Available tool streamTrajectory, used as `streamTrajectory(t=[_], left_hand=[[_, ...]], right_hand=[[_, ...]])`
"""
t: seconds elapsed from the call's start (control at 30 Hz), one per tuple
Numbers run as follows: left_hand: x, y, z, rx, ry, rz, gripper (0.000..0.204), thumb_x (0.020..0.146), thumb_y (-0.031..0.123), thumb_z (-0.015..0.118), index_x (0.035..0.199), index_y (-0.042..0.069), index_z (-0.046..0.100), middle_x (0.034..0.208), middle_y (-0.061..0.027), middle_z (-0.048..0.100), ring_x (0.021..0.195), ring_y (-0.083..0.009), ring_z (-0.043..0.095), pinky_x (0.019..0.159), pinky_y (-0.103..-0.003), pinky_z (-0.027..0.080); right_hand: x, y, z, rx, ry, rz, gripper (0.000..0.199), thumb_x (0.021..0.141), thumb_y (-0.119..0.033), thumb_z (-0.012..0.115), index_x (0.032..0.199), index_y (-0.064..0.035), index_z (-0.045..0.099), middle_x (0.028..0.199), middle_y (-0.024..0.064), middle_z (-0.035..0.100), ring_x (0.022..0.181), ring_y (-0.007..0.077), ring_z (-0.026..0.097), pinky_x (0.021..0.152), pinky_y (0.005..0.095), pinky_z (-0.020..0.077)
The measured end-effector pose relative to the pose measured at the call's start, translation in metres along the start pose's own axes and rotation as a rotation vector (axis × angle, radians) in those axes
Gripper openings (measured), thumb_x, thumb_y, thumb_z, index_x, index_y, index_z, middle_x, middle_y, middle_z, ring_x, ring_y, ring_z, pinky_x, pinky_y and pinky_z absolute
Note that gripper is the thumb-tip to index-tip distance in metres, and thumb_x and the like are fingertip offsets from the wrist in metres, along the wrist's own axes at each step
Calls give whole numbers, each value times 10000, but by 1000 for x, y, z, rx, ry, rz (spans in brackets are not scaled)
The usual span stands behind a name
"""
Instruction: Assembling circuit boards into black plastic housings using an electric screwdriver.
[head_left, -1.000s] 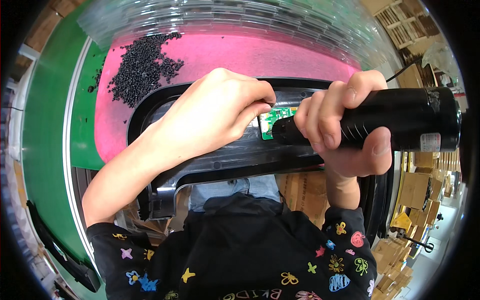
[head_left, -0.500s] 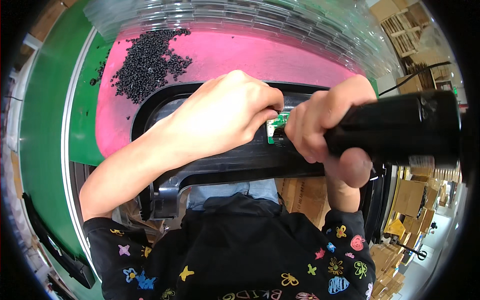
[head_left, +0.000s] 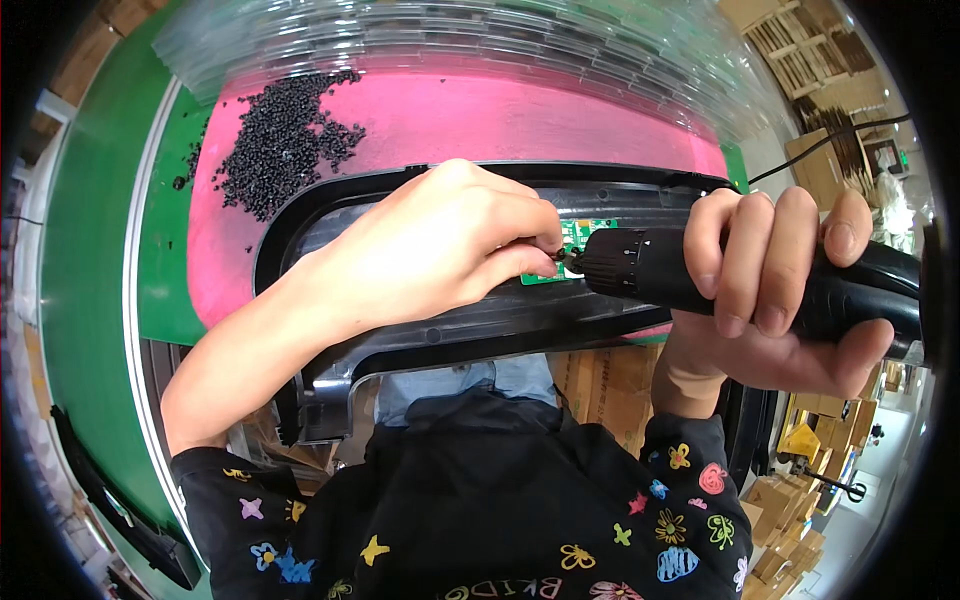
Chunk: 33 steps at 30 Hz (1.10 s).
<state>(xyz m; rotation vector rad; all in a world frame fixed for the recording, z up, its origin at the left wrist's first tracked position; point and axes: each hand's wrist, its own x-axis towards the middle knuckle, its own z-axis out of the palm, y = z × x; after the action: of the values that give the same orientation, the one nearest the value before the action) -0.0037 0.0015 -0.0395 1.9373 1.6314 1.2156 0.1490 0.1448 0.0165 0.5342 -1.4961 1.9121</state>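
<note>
My right hand (head_left: 775,265) is wrapped round a black electric screwdriver (head_left: 640,262), whose bit points left. At its tip, the thumb and forefinger of my left hand (head_left: 480,230) are pinched on a small black screw (head_left: 559,255), mostly hidden by the fingers. Just beneath bit and fingertips lies a green circuit board (head_left: 543,278), partly covered by both. The board sits inside a long black plastic housing (head_left: 430,335) with a raised rim, and my left wrist crosses over that housing.
A heap of small black screws (head_left: 275,145) lies on the pink mat (head_left: 440,120) at the far left. Clear plastic trays (head_left: 480,35) are stacked behind it. A black cable (head_left: 830,150) runs at the right. Cardboard boxes (head_left: 775,505) stand on the floor at the right.
My right hand has shifted right and turned the screwdriver, so its bit now meets my left fingertips. More of the circuit board shows. My left hand stays nearly in place.
</note>
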Motion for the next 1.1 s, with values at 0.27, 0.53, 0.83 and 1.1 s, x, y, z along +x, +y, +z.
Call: streamTrajectory(t=[0.27, 0.53, 0.83, 1.1], left_hand=[[4, 1, 1, -4, -2, 19, 171, 776, 59, 723, 901, -16, 635, 776, -116, 650, 702, -291, 645, 610, -352, 502], [2, 4, 4, -9, -88, -250, 424, 777, 102, 746, 1161, 25, 583, 901, -68, 683, 788, -219, 655, 686, -329, 530], [1, 2, 6, 158, -141, -225, 389, 772, 71, 739, 1118, 19, 569, 1049, -110, 620, 887, -265, 635, 768, -364, 528], [3, 0, 3, 153, -176, -237, 366, 784, 68, 727, 1111, 14, 572, 1049, -128, 616, 900, -291, 641, 786, -372, 527]], right_hand=[[-4, 1, -1, 43, 9, -82, 455, 867, -480, 615, 1079, -97, 493, 657, -38, 540, 490, 77, 502, 541, 268, 420], [-11, -13, -34, -123, -20, -27, 451, 895, -467, 555, 1096, -70, 483, 638, -12, 496, 461, 96, 446, 504, 260, 375], [-27, -6, -55, -276, 206, 128, 402, 902, -437, 532, 1032, -60, 485, 594, -11, 441, 440, 97, 380, 482, 272, 342], [-22, 4, -59, -284, 122, 177, 376, 889, -426, 549, 983, -72, 466, 562, -16, 415, 402, 89, 354, 440, 257, 321]])
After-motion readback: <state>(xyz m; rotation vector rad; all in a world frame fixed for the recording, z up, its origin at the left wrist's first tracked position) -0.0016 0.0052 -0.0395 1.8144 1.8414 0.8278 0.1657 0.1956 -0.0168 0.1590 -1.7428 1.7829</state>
